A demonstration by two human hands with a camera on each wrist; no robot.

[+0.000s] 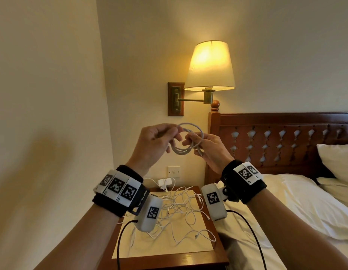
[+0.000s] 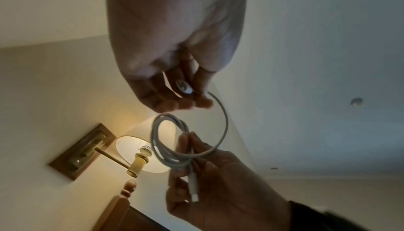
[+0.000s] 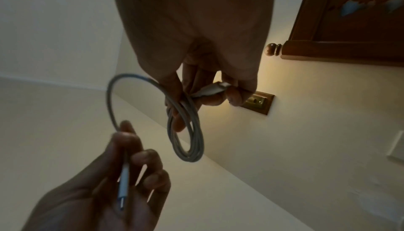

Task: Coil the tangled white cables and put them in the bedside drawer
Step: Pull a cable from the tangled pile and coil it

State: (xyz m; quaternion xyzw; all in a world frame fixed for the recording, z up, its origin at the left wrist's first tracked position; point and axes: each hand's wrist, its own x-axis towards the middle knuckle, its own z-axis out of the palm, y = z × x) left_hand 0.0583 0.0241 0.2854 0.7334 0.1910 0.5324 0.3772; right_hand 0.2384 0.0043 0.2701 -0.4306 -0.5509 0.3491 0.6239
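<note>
Cables are the job, and one white cable (image 1: 185, 142) is up in the air in the middle of the head view, held by both hands; the right hand (image 1: 206, 148) pinches the wound loops (image 3: 188, 131) together with one plug (image 3: 215, 89) tucked under its fingers; the left hand (image 1: 155, 141) pinches the loose end, with the other plug (image 3: 123, 184) lying along its curled fingers; a last open loop (image 2: 220, 119) runs from the left hand round to the bundle in the right hand.

Judging by this, the step in hand is coiling the first cable, and it looks almost done; only that last loop is left to lay on.

Next, I think the left hand must bring its end over to the bundle, and the right hand must hold all the loops tight so they do not spring apart; tucking the end round the coil may help it stay neat.

Lower in the head view, the rest of the tangled cables (image 1: 181, 211) lie in a messy heap on the bedside table (image 1: 169, 258), between the two wrists; they are not coiled yet; the drawer cannot be seen.

A lit lamp (image 1: 210, 65) hangs on the wall above the hands; the bed (image 1: 286, 211) is at the lower right.
</note>
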